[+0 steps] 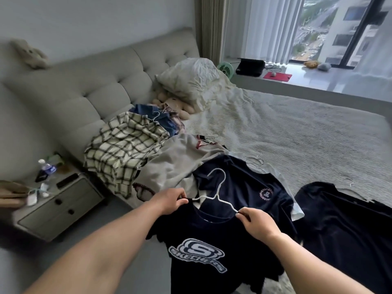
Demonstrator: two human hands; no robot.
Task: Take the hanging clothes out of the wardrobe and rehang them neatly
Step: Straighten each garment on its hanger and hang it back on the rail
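Note:
I hold up a dark navy T-shirt (pixel 203 242) with a white logo on its chest, on a white wire hanger (pixel 218 192). My left hand (pixel 169 200) pinches the shirt's left shoulder by the collar. My right hand (pixel 254 221) pinches the right shoulder where the hanger's arm enters the neck. Behind it on the bed lie another navy T-shirt (pixel 250 183) with a round pink badge, a grey sweatshirt (pixel 176 164), a cream checked shirt (pixel 121 149) and a dark garment (pixel 343 221) at the right.
The bed (pixel 307 132) has a white pillow (pixel 191 79) and a grey padded headboard (pixel 89 88). Loose wire hangers (pixel 255 161) lie on the cover. A bedside table (pixel 57 209) with a bottle stands at the left. A window sill (pixel 318 75) runs along the far side.

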